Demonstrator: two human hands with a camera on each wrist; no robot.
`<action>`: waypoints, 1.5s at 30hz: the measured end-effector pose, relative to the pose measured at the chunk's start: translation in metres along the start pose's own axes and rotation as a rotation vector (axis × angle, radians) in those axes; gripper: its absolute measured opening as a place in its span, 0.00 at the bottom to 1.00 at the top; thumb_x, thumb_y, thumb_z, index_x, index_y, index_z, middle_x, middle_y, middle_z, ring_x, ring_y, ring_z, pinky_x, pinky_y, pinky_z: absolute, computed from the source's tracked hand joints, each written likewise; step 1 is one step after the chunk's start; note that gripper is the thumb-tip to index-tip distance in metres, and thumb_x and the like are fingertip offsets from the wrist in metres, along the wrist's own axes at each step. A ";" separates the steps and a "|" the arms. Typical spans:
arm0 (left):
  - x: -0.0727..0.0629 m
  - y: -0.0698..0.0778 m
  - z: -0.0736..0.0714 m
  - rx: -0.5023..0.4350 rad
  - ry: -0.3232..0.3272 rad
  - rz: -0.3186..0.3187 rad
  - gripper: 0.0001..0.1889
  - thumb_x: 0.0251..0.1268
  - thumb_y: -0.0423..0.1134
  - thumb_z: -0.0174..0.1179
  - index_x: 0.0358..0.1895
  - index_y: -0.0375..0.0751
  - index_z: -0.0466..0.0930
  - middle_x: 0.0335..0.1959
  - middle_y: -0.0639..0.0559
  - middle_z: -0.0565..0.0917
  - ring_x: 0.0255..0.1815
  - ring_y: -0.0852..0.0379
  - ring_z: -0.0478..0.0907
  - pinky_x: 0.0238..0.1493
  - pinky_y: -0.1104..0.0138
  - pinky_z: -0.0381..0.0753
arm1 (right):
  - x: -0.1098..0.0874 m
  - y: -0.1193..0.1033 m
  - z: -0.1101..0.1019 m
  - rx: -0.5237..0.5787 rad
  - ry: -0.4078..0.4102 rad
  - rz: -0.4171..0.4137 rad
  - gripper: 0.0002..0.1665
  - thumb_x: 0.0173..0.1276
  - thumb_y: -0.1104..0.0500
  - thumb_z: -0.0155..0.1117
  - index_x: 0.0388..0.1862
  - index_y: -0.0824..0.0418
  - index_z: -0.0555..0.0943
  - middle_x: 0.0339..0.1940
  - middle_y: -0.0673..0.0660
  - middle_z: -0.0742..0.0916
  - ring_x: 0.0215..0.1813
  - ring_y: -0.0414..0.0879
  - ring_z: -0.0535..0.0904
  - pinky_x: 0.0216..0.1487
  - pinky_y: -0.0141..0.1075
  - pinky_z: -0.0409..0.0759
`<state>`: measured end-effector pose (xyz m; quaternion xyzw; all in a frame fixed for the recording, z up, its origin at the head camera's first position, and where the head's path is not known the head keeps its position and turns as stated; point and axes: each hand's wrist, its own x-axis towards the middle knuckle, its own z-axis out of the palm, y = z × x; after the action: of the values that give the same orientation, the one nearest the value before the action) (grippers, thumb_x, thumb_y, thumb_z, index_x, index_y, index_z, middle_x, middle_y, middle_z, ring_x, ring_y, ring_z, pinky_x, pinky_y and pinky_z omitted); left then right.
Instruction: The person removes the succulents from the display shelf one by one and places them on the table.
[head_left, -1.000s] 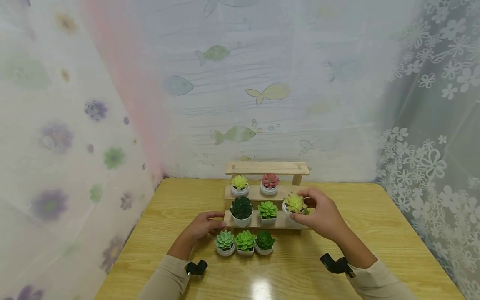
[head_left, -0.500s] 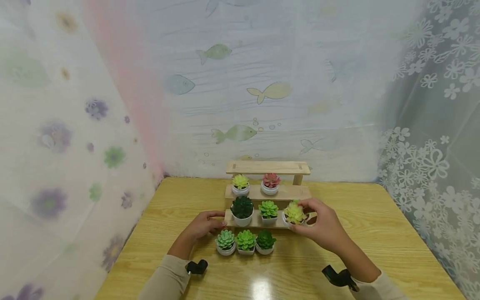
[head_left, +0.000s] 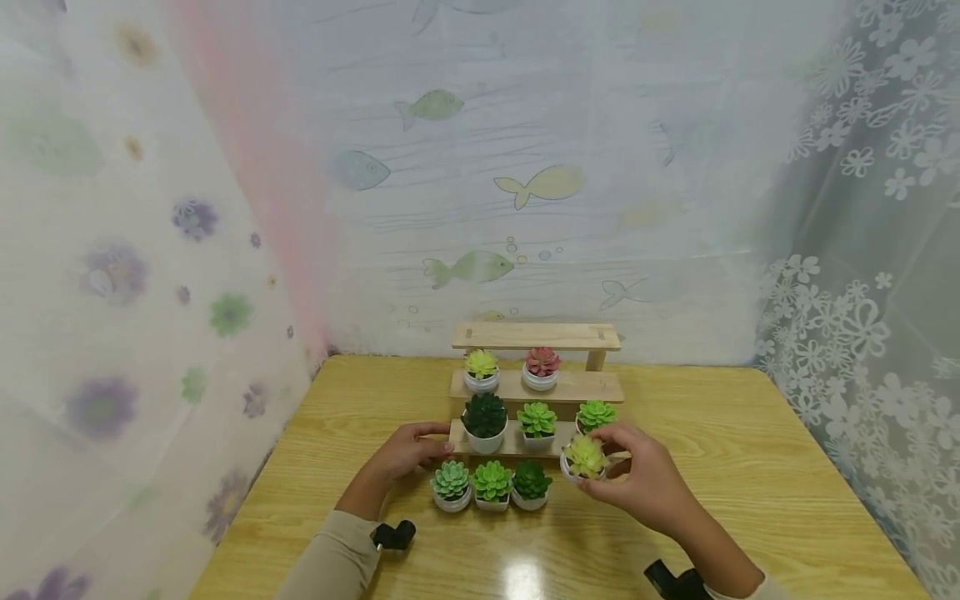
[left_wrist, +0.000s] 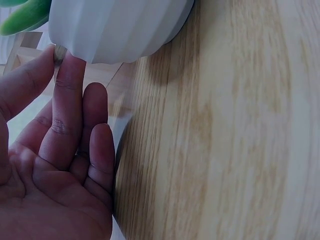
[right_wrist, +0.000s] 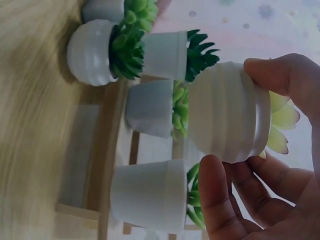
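My right hand (head_left: pixel 639 475) grips a potted yellow-green succulent (head_left: pixel 584 457) by its white pot (right_wrist: pixel 227 112), thumb on one side and fingers on the other. It is held in front of the lowest board's right end, raised above the table. The left hand (head_left: pixel 408 450) pinches the left end of the wooden tiered plant stand's (head_left: pixel 556 443) lowest board between thumb and fingers. On that board stand a dark green succulent (head_left: pixel 484 414), a bright green one (head_left: pixel 537 420) and another green one (head_left: pixel 596 413) at the right, partly hidden by the right hand.
On the middle board sit a yellow succulent (head_left: pixel 481 367) and a red one (head_left: pixel 542 367). Three green potted succulents, one dark green (head_left: pixel 531 482), line up on the table (head_left: pixel 360 392) before the stand. A printed curtain (head_left: pixel 480 208) hangs behind the table.
The right hand has brought the yellow-green succulent forward and down from over the lowest board, uncovering the green succulent behind it. The left hand stays at the board's end.
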<state>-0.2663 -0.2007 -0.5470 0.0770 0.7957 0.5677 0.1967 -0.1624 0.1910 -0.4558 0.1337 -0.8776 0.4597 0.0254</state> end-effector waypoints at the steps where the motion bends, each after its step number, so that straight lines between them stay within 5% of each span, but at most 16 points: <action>1: 0.000 0.000 0.000 -0.005 -0.002 0.001 0.29 0.74 0.46 0.65 0.72 0.33 0.74 0.42 0.45 0.92 0.41 0.57 0.87 0.44 0.58 0.84 | -0.001 0.001 0.001 0.001 0.001 0.009 0.31 0.54 0.48 0.86 0.55 0.50 0.83 0.50 0.51 0.83 0.47 0.47 0.83 0.42 0.34 0.87; 19: 0.002 -0.004 0.002 -0.040 0.014 -0.023 0.28 0.72 0.45 0.66 0.70 0.36 0.76 0.40 0.46 0.92 0.39 0.57 0.86 0.42 0.62 0.82 | -0.012 0.030 0.028 0.020 0.006 0.120 0.33 0.50 0.49 0.88 0.55 0.51 0.84 0.51 0.50 0.85 0.50 0.48 0.83 0.41 0.29 0.85; 33: 0.001 -0.003 0.002 -0.042 0.011 -0.017 0.29 0.74 0.45 0.65 0.71 0.34 0.74 0.41 0.46 0.92 0.40 0.57 0.86 0.43 0.61 0.83 | -0.001 0.054 0.036 0.043 -0.088 0.112 0.35 0.51 0.48 0.88 0.56 0.55 0.84 0.52 0.55 0.84 0.50 0.50 0.84 0.43 0.32 0.86; 45: 0.002 -0.002 0.002 -0.035 0.021 -0.018 0.28 0.72 0.46 0.66 0.70 0.36 0.76 0.40 0.46 0.92 0.40 0.57 0.86 0.42 0.62 0.82 | 0.001 0.060 0.041 0.030 -0.089 0.136 0.35 0.50 0.47 0.88 0.56 0.55 0.84 0.54 0.55 0.85 0.50 0.50 0.84 0.42 0.32 0.87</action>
<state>-0.2671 -0.1986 -0.5498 0.0604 0.7882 0.5806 0.1948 -0.1753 0.1899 -0.5271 0.0943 -0.8779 0.4672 -0.0468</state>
